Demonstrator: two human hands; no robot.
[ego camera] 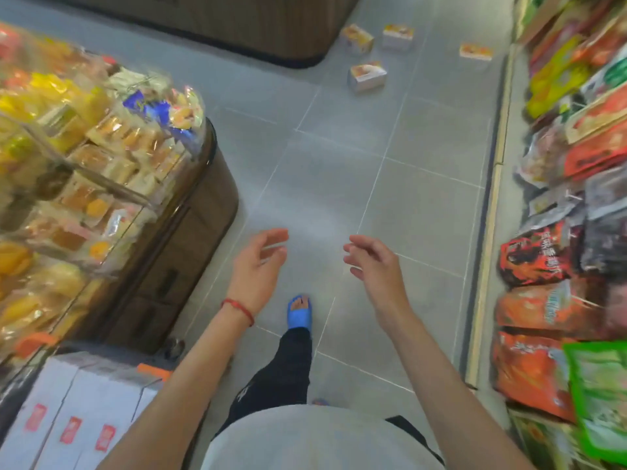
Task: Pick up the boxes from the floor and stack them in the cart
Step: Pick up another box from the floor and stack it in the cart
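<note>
Far to the left of the blue sandal [299,312], in the lower corner, stands the cart [34,342] with its orange corner pieces. White cartons [71,412] with red labels lie packed side by side in it. Above the cart, also left of the sandal, a brown display stand [190,239] carries wrapped cakes [112,154] and yellow packets, all blurred.

Just up and left of the sandal the left hand [261,266] hangs over the grey tiled floor [339,164]. Its fingers [276,236] are relaxed and lightly curved, holding nothing. A red string bracelet [238,310] circles that wrist. Just up and right of the sandal is the right hand [373,266], its fingers [356,247] loosely bent and empty too. The two palms face each other with a gap between them.

Far ahead of the sandal, up the aisle, four orange-and-white boxes lie scattered on the floor, well apart from both hands. Two of them [358,38] [397,36] lie near each other by the rounded corner of a dark counter [237,25]. A third [367,76] lies a little nearer to the sandal. The fourth [475,51] lies further right, close to the foot of the shelf [488,232].

To the right of the sandal that shelf runs along the aisle, stacked with red and orange snack packets [532,256]. A green packet [600,401] juts out at its lower end.
</note>
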